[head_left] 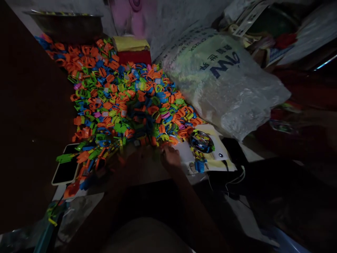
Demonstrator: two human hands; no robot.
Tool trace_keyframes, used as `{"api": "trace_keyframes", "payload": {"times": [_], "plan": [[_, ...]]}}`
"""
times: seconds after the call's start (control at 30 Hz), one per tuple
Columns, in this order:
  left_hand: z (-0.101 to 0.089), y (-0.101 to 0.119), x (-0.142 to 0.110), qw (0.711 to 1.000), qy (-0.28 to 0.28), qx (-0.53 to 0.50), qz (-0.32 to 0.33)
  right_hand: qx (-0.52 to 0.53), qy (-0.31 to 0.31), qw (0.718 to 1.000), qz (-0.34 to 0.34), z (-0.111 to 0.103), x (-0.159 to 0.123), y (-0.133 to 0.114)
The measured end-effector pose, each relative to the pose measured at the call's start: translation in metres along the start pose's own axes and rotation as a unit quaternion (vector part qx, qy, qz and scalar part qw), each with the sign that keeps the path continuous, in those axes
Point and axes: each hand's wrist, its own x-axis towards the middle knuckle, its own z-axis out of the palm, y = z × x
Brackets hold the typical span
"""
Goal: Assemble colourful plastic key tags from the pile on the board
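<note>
A large heap of small plastic pieces (110,95) in orange, green, blue and yellow spreads in front of me; many look like toy watches with bands. At its near edge my right hand (171,158) is closed, its fingers curled together beside an orange piece (165,144). Whether that piece is in its grip is too dark to tell. My left hand (131,160) lies in deep shadow at the near edge of the heap, left of the right hand, its fingers lost in darkness. A round metal bowl (202,142) with small coloured parts stands to the right.
A big clear plastic sack (223,77) with printing leans right of the heap. A phone (65,165) lies at left under some pieces. A white device (220,149) with cables sits at right. A metal basin (68,26) and a red-and-yellow box (134,52) stand behind.
</note>
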Motion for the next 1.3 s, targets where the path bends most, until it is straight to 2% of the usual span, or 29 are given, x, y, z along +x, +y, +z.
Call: {"api": "trace_keyframes", "payload": {"times": [0.07,0.13,0.2,0.27,0.33,0.5,0.6,0.7,0.8,0.87,1.0,1.07,1.2,1.3], "plan": [[0.011,-0.001,0.008,1.000,-0.014,-0.004,-0.004,0.042,0.020,0.999,0.003,-0.005,-0.008,0.004],[0.014,-0.003,0.013,1.000,-0.016,-0.017,-0.004,0.136,0.044,0.990,-0.004,-0.006,-0.019,0.007],[0.011,-0.005,0.011,0.999,-0.020,-0.040,0.004,0.270,0.045,0.962,0.000,-0.004,-0.033,0.008],[0.006,-0.008,0.004,0.998,-0.017,-0.062,0.012,0.388,0.017,0.921,0.028,-0.001,-0.046,0.003],[-0.001,-0.010,-0.007,0.997,-0.010,-0.071,0.011,0.432,-0.010,0.900,0.052,-0.003,-0.059,-0.007],[-0.017,-0.004,-0.044,0.998,-0.021,-0.056,-0.015,0.441,-0.050,0.896,-0.014,-0.026,-0.079,-0.040],[-0.024,0.001,-0.065,0.999,-0.028,-0.040,-0.008,0.424,-0.062,0.903,-0.031,-0.035,-0.086,-0.049],[-0.027,0.003,-0.079,0.986,-0.058,-0.153,0.034,0.385,-0.060,0.918,-0.075,-0.033,-0.092,-0.052],[-0.027,0.005,-0.085,0.940,-0.106,-0.320,0.043,0.359,-0.069,0.923,-0.116,-0.029,-0.099,-0.054],[-0.026,0.007,-0.085,0.936,-0.094,-0.339,0.025,0.362,-0.054,0.925,-0.104,-0.030,-0.101,-0.056],[-0.026,0.011,-0.081,0.976,-0.041,-0.214,0.009,0.396,-0.001,0.918,-0.019,-0.039,-0.099,-0.057],[-0.026,0.011,-0.081,0.980,-0.029,-0.199,0.008,0.410,0.001,0.912,-0.012,-0.043,-0.096,-0.056],[-0.024,0.010,-0.090,0.942,-0.102,-0.320,0.029,0.403,-0.023,0.914,-0.041,-0.046,-0.094,-0.058],[-0.027,0.014,-0.099,0.921,-0.147,-0.360,0.031,0.379,-0.023,0.924,-0.042,-0.046,-0.095,-0.061]]}}
